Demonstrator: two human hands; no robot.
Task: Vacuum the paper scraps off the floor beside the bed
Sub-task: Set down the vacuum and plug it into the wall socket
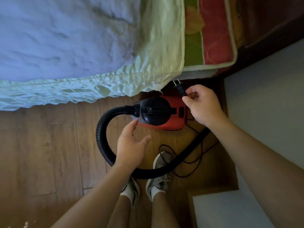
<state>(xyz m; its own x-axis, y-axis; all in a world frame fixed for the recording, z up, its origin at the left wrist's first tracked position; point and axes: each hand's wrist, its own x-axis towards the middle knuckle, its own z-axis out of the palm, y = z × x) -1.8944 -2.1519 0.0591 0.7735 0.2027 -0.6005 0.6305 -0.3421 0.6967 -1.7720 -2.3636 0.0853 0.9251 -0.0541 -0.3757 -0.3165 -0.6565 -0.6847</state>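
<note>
the right hand (202, 104) pinches a black two-prong plug (179, 87) at one o'clock of the red-and-black canister vacuum (162, 112), the left hand (131, 147) hovering open at seven o'clock.

One head-worn wide-angle view looks steeply down from standing height at the floor (49, 145) beside the bed (65, 38)

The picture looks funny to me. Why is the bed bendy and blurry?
In the head view the wide-angle lens bends the edge of the bedspread; dim light leaves its top soft and smeared, shadow sits behind the vacuum cleaner, yet the plug in the right hand looks sharp.
</note>
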